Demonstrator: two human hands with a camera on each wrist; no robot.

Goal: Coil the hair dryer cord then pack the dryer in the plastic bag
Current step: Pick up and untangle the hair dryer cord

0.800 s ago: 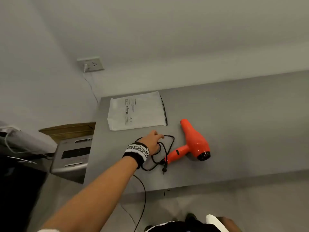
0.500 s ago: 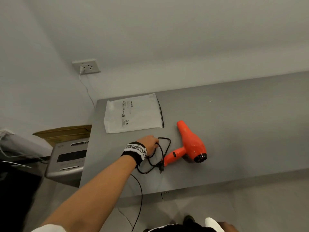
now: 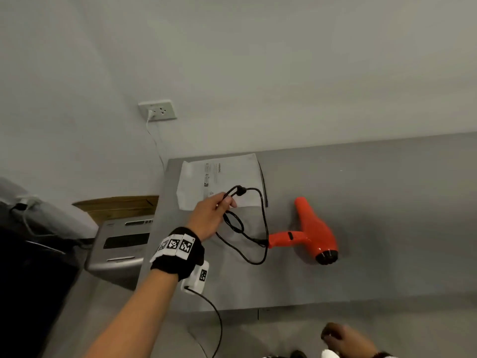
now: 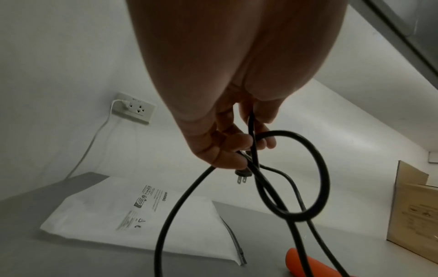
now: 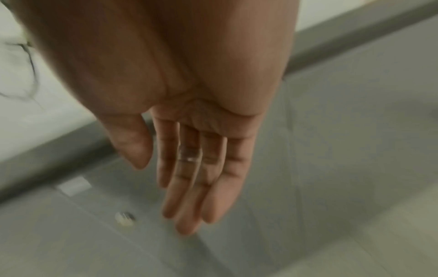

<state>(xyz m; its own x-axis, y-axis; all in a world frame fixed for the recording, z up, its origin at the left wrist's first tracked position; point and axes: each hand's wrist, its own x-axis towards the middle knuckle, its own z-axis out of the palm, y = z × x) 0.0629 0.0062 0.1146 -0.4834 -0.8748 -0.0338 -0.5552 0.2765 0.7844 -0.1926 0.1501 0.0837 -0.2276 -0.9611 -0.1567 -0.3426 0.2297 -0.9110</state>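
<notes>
An orange hair dryer (image 3: 313, 231) lies on the grey table (image 3: 374, 202), handle pointing left, nozzle end also low in the left wrist view (image 4: 298, 262). Its black cord (image 3: 263, 220) loops up from the handle into my left hand (image 3: 214, 213), which grips the cord near the plug above the table. In the left wrist view the fingers (image 4: 227, 148) hold the cord (image 4: 317, 168) with the plug (image 4: 243, 177) hanging below them. The white plastic bag (image 3: 222, 177) (image 4: 132, 211) lies flat at the table's back left. My right hand (image 3: 343, 339) (image 5: 189, 168) hangs below the table edge, fingers straight, empty.
A wall socket (image 3: 158, 110) with a white cable plugged in is behind the table. A grey machine (image 3: 121, 244) and a cardboard box (image 3: 116, 205) stand left of the table. Another cardboard box (image 4: 417, 206) shows in the left wrist view.
My left hand has closed on the cord and lifted it off the table, towards the bag. The right hand has come into view at the bottom.
</notes>
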